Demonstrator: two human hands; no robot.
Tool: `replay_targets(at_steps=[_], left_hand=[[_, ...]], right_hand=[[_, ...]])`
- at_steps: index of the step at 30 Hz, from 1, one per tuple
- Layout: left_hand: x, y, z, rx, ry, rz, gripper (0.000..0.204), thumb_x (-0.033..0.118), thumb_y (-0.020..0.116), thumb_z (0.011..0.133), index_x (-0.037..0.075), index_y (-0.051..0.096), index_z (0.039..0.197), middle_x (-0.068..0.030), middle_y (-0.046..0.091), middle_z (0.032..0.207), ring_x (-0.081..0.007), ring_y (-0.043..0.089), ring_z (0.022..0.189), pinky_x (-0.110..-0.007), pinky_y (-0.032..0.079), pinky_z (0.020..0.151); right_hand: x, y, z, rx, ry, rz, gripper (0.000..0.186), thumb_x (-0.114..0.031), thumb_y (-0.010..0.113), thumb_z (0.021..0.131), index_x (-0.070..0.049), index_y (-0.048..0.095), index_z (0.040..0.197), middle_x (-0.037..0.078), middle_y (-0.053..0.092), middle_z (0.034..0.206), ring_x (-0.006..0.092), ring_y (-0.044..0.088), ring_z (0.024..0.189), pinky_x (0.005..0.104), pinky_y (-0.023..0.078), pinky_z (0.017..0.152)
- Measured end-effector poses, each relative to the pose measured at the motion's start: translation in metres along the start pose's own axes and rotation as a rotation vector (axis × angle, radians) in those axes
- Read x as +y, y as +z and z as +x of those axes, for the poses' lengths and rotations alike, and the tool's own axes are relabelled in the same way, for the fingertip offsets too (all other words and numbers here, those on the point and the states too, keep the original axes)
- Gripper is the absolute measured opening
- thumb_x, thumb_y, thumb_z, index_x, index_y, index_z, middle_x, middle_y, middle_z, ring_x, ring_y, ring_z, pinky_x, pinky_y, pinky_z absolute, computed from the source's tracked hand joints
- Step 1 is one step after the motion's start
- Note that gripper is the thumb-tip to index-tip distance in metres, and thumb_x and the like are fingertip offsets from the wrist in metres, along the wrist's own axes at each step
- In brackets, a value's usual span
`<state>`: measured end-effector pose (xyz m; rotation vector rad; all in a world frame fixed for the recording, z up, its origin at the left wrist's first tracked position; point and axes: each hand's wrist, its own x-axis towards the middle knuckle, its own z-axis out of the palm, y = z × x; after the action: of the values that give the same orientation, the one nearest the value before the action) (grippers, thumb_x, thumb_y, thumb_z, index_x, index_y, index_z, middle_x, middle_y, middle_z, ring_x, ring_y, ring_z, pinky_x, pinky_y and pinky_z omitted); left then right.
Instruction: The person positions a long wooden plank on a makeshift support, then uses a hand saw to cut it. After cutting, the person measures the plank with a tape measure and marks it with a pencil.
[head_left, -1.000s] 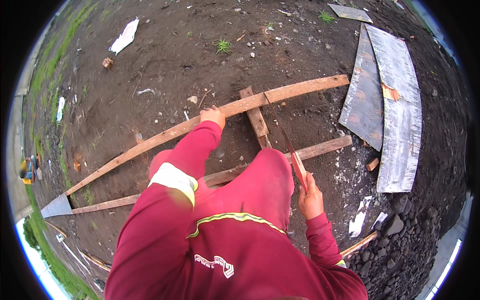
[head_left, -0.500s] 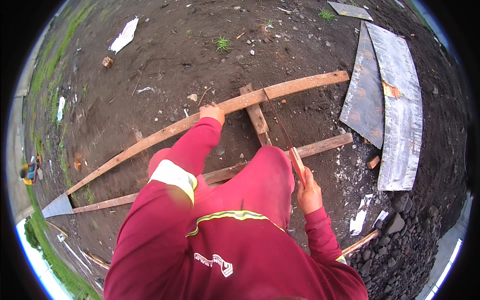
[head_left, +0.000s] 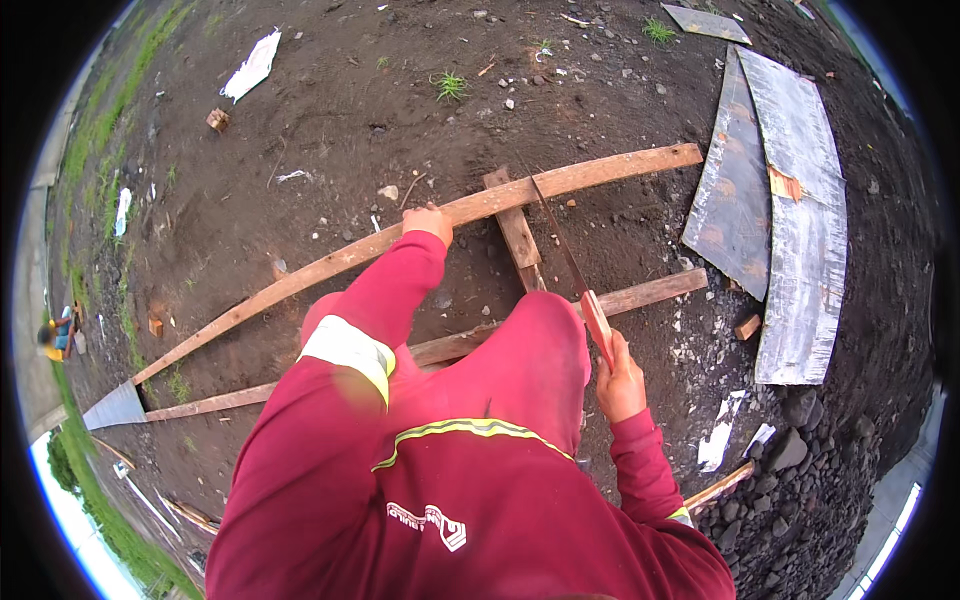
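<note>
A long wooden plank (head_left: 330,262) runs from the lower left to the upper right and rests across a short wood block (head_left: 518,238). My left hand (head_left: 428,222) grips this plank, just left of the block. In my right hand (head_left: 620,382) is the wooden handle of a handsaw (head_left: 563,250). Its thin blade crosses the plank a little to the right of the block, with the tip past the far edge. A second board (head_left: 650,292) lies nearer, partly hidden beneath my legs.
Grey sheets (head_left: 800,220) lie at the right, with dark rocks (head_left: 785,470) below them. A pale triangular sheet piece (head_left: 115,408) sits by the planks' left ends. Bare soil holds scraps and a small wood block (head_left: 217,119). Another person (head_left: 60,335) is at the far left.
The saw has shifted slightly along its cut, and more of its tip shows beyond the plank. My left hand keeps its hold. The whole view has moved a little.
</note>
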<state>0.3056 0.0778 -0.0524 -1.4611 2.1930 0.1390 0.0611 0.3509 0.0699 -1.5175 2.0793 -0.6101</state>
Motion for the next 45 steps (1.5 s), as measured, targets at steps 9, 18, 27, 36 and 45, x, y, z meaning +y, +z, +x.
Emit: replay_targets(at_steps=[9, 18, 27, 36, 45], left_hand=[[-0.001, 0.001, 0.002, 0.037, 0.003, -0.014, 0.042, 0.012, 0.04, 0.084, -0.011, 0.048, 0.118, -0.0132, 0.067, 0.091, -0.023, 0.064, 0.086, -0.038, 0.045, 0.077], [0.002, 0.015, 0.003, 0.122, -0.008, 0.083, 0.043, 0.012, 0.04, 0.084, -0.012, 0.047, 0.118, -0.0137, 0.066, 0.092, -0.0235, 0.063, 0.09, -0.039, 0.045, 0.077], [-0.002, -0.002, 0.002, 0.006, -0.009, -0.035, 0.045, 0.013, 0.04, 0.084, -0.013, 0.045, 0.12, -0.0156, 0.066, 0.091, -0.0239, 0.063, 0.09, -0.038, 0.044, 0.077], [0.002, 0.008, 0.005, 0.03, -0.008, 0.041, 0.044, 0.013, 0.041, 0.084, -0.011, 0.047, 0.12, -0.0139, 0.067, 0.091, -0.0233, 0.063, 0.09, -0.038, 0.044, 0.078], [-0.003, -0.011, 0.002, -0.045, 0.019, -0.051, 0.037, 0.014, 0.042, 0.083, -0.008, 0.056, 0.11, -0.0124, 0.067, 0.088, -0.0239, 0.064, 0.088, -0.038, 0.045, 0.077]], right_hand=[[-0.016, 0.06, 0.117, 0.016, 0.022, -0.039, 0.038, -0.01, 0.052, 0.083, -0.006, 0.04, 0.119, 0.025, 0.06, 0.079, 0.0433, 0.058, 0.075, 0.0502, 0.046, 0.065], [-0.002, 0.002, 0.005, -0.022, 0.038, -0.053, 0.046, -0.006, 0.053, 0.081, -0.005, 0.038, 0.125, 0.026, 0.06, 0.088, 0.0415, 0.06, 0.078, 0.0469, 0.049, 0.065], [-0.012, 0.063, 0.117, 0.031, -0.002, 0.001, 0.038, -0.01, 0.053, 0.083, -0.005, 0.041, 0.119, 0.026, 0.06, 0.081, 0.0428, 0.058, 0.077, 0.0489, 0.047, 0.065], [-0.004, 0.018, 0.035, 0.0, 0.017, -0.045, 0.045, -0.007, 0.053, 0.082, -0.004, 0.039, 0.124, 0.025, 0.06, 0.085, 0.0423, 0.059, 0.076, 0.0477, 0.049, 0.064], [-0.004, 0.03, 0.05, 0.023, 0.007, 0.01, 0.042, -0.007, 0.054, 0.082, -0.005, 0.041, 0.122, 0.025, 0.061, 0.086, 0.0418, 0.059, 0.077, 0.0478, 0.048, 0.064]])
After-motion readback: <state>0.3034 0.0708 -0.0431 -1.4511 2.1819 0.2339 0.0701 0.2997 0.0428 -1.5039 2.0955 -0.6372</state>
